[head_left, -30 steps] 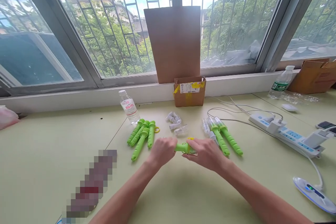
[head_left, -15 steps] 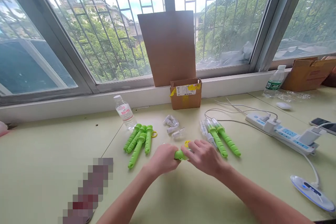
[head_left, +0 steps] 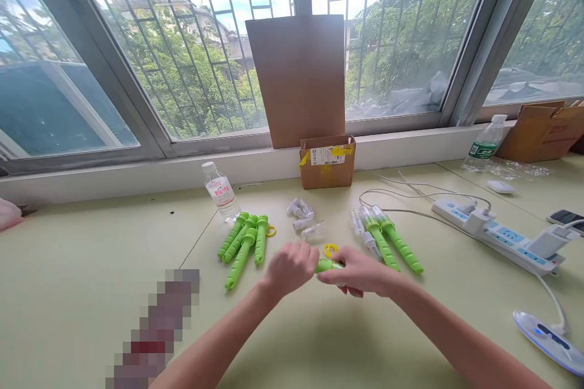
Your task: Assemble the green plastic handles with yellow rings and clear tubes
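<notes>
The person's bare left grip is curled into a fist around one end of a green tube; the right grip pinches the other end between thumb and fingers, hiding most of it, so I cannot tell what lies beneath; the tube runs crosswise between the two, above the near middle of the pale surface, a short green stretch showing in the gap.

From where I stand it looks like light, fairly stiff plastic, unlikely to crack under a firm squeeze; the grooves on its lookalikes suggest the long body is the place to take hold, while smoother parts could slip in damp fingers.

Just beyond the right grip shows a yellow loop, probably bendy; farther off lie clear plastic pieces, thin-walled by their look and best lifted by the sides; to the left is a cluster of green tubes with ribbed necks, to the right two clear-topped green tubes; at the far side stand a water bottle, on the left, and a small cardboard box, in the middle.
</notes>
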### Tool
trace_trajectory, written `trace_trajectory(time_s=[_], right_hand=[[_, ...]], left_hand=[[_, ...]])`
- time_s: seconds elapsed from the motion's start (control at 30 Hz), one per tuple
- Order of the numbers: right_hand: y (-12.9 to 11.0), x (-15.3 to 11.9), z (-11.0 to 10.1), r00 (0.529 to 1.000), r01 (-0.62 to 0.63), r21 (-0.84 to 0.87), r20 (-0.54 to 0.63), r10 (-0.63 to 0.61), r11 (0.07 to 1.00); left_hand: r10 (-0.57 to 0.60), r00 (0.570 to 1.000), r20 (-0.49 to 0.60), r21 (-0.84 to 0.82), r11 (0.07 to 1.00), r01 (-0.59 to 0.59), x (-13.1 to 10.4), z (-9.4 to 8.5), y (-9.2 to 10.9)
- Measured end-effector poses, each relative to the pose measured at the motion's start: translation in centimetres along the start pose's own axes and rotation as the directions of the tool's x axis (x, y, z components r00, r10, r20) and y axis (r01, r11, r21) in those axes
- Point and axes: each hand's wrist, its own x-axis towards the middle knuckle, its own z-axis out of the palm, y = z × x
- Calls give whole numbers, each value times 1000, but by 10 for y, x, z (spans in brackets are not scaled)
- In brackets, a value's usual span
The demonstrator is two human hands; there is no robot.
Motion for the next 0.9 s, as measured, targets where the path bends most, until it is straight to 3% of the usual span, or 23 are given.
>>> trace_trajectory(time_s=[0.03,0.07,0.13,0.2,0.3,0.37,0.47,0.63,0.73,0.83,0.9], right_hand=[[0,0,-2,999,-9,14,39,8,1000],[1,0,-2,1000,16,-34,6,-16,999],[2,1,3,966,113,-309,-188,-177,944],[5,3,10,853,100,-668,-323,-409,737],[12,8,18,697,60,-938,-206,-687,342],[15,12,19,648,33,-977,-139,-749,210],[15,17,18,668,27,-972,-155,-728,232],[11,20,19,816,19,-841,-299,-494,541],[14,21,20,890,22,-760,-280,-359,649],[19,21,17,898,25,-780,-258,-356,626],[21,21,11,862,14,-849,-257,-436,527]], left_hand=[[-12,1000,7,-7,1000,12,0,-3,1],[-34,999,29,-31,999,35,0,-7,1],[-84,989,123,-124,987,99,1,-14,0],[-116,956,271,-236,955,182,1,-20,-4],[-100,908,406,-341,905,252,0,-23,-10],[-134,912,387,-311,913,266,-1,-22,-12],[-198,934,297,-218,939,268,-1,-18,-10],[-193,958,214,-139,964,225,-4,1,-6],[-174,967,185,-108,975,195,-8,15,0],[-206,966,155,-94,970,222,-10,19,7],[-251,955,160,-125,954,272,-7,13,9]])
